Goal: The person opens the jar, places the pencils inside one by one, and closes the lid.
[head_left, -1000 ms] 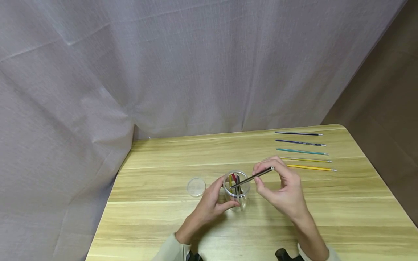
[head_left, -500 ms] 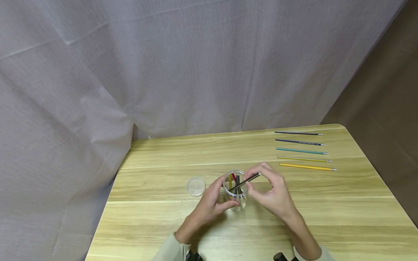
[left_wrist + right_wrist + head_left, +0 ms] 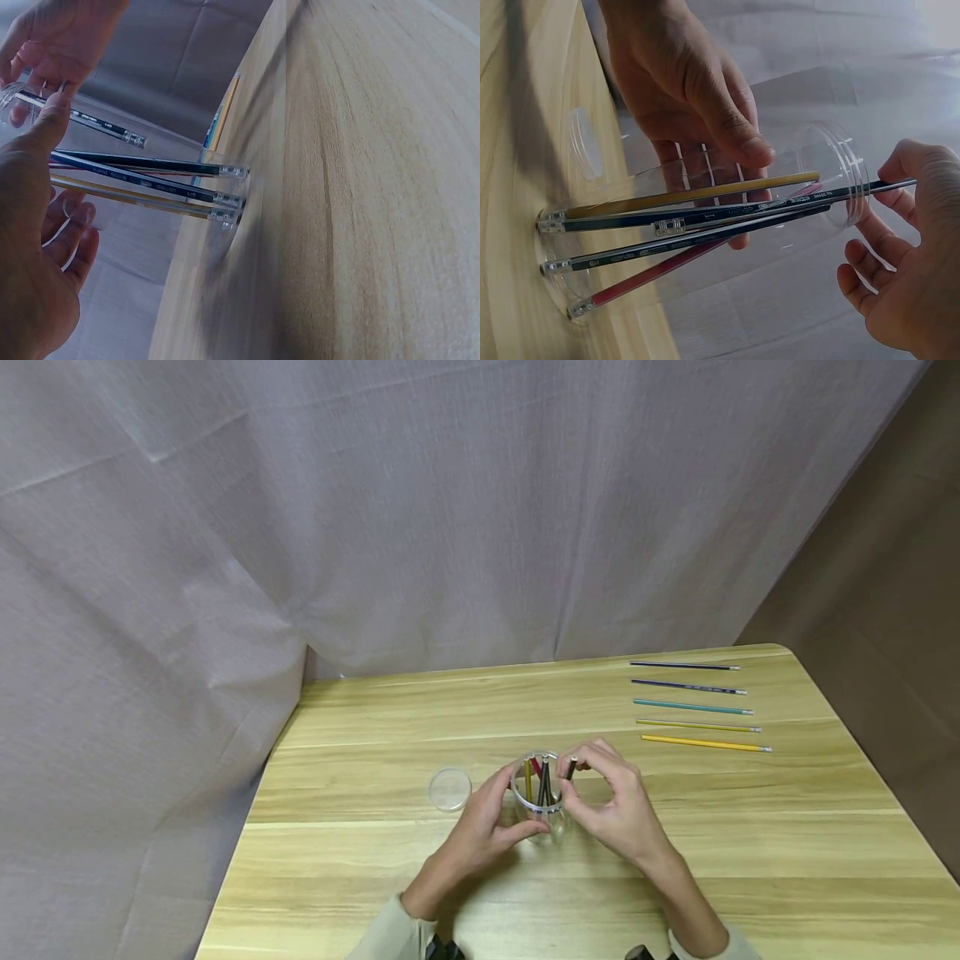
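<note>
My left hand (image 3: 483, 827) is wrapped around a clear plastic jar (image 3: 847, 180) standing upright on the table. Between thumb and fingertips, my right hand (image 3: 618, 797) pinches a black pencil (image 3: 802, 199) at the jar's mouth. That pencil points eraser end down inside the jar, its eraser (image 3: 135, 139) above the bottom. Several pencils lean within, erasers at the base: a yellow pencil (image 3: 690, 196), a red pencil (image 3: 652, 277) and dark ones, including a black pencil marked H (image 3: 630, 253).
Left of the jar lies a round clear lid (image 3: 450, 789). Pencils form a spaced row at the table's back right, among them a teal pencil (image 3: 693, 707) and an orange-yellow pencil (image 3: 705, 743). A grey curtain (image 3: 450, 527) hangs behind the wooden table (image 3: 337, 860).
My right hand has moved left to the jar's mouth, and the black pencil has gone from slanting across the rim to steeper and deeper inside. The left hand has stayed on the jar.
</note>
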